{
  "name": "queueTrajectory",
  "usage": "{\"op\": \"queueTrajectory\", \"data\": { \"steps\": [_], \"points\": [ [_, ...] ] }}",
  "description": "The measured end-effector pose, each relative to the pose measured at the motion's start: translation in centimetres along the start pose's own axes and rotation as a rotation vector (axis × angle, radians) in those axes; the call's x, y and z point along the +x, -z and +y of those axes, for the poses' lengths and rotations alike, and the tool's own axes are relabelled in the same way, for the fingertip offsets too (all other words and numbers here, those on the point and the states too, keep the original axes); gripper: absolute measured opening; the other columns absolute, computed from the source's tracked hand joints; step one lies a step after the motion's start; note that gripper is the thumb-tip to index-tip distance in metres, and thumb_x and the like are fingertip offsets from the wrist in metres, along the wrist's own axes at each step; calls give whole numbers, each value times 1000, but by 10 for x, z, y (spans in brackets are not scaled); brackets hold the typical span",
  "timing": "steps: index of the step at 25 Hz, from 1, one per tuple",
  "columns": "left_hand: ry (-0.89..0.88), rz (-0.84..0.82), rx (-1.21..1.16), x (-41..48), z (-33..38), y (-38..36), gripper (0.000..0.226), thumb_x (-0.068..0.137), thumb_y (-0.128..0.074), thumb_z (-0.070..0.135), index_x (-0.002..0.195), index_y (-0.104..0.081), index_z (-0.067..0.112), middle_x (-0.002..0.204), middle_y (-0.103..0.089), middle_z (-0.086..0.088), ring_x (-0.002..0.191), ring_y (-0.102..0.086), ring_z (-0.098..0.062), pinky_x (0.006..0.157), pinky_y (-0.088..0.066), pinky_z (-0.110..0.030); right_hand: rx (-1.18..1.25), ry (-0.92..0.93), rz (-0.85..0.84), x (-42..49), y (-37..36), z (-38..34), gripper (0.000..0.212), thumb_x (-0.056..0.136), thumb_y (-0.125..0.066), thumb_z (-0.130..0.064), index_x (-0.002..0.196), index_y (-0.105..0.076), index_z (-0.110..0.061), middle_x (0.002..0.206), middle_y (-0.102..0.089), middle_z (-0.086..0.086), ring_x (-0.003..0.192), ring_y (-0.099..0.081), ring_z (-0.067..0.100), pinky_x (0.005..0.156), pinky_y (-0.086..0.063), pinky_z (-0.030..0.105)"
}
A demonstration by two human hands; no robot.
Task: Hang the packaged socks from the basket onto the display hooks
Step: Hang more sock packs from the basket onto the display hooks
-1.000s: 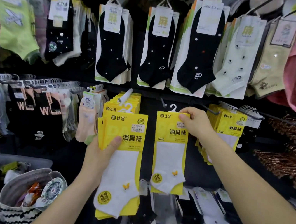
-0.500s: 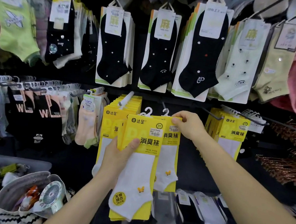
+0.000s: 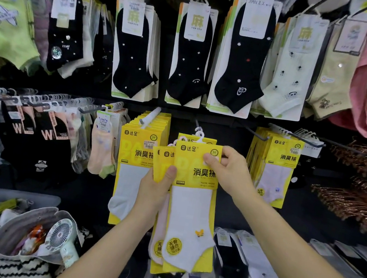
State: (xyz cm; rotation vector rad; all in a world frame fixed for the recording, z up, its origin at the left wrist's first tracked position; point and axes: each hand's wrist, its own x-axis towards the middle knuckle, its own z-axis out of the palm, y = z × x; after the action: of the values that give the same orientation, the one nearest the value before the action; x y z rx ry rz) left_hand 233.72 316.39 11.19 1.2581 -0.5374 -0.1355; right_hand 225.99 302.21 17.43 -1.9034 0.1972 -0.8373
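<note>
My left hand [image 3: 158, 187] grips a small stack of yellow-carded white sock packs [image 3: 158, 231] by their left edge, thumb on the front. My right hand [image 3: 228, 170] pinches the top right corner of the front pack [image 3: 192, 212], which overlaps that stack. The packs' white hangers [image 3: 199, 134] sit just below a dark display hook [image 3: 197, 124] in the middle of the lower row. One more yellow pack hangs behind them. A full hook of the same packs [image 3: 142, 151] hangs to the left, another [image 3: 276, 168] to the right.
Black and pale sock packs [image 3: 190, 56] fill the upper row. A fabric bag [image 3: 24, 243] with a small fan [image 3: 61, 235] stands at the lower left beside a grey bin [image 3: 0, 194]. Wrapped socks [image 3: 243, 256] lie on the shelf below. Copper hangers [image 3: 361, 191] stick out at the right.
My left hand carried its packs right and up to the middle hook. My right hand shifted from the hanging pack onto the front pack's top corner.
</note>
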Motion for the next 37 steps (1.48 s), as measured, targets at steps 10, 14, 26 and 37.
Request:
{"op": "queueTrajectory", "data": {
  "steps": [10,14,26,37],
  "points": [
    [-111,142,66,7,16,46,24,80,-59,44,102,-61,35,110,-69,1,101,-66,-18,86,-53,-38,9,-165,148,34,1,17,14,94,-53,-24,100,-58,-13,98,-66,5,91,-63,18,73,-56,35],
    [-145,112,76,5,21,57,16,77,-58,46,91,-66,44,99,-73,6,93,-69,-14,79,-55,-34,-55,-169,132,51,-14,19,11,93,-54,-23,98,-57,-14,102,-66,7,93,-64,21,83,-54,42],
    [-90,58,54,11,15,20,31,89,-57,34,116,-60,20,113,-68,0,104,-64,-14,86,-52,-30,-132,0,302,33,-16,21,28,85,-60,-43,97,-52,-19,89,-59,-3,83,-56,13,69,-46,26],
    [-76,52,7,11,-4,-2,21,87,-52,44,102,-62,32,108,-68,10,104,-64,-11,86,-50,-28,21,-133,111,10,-1,15,11,90,-60,-24,89,-63,-14,90,-72,9,87,-68,29,79,-56,45]
  ]
}}
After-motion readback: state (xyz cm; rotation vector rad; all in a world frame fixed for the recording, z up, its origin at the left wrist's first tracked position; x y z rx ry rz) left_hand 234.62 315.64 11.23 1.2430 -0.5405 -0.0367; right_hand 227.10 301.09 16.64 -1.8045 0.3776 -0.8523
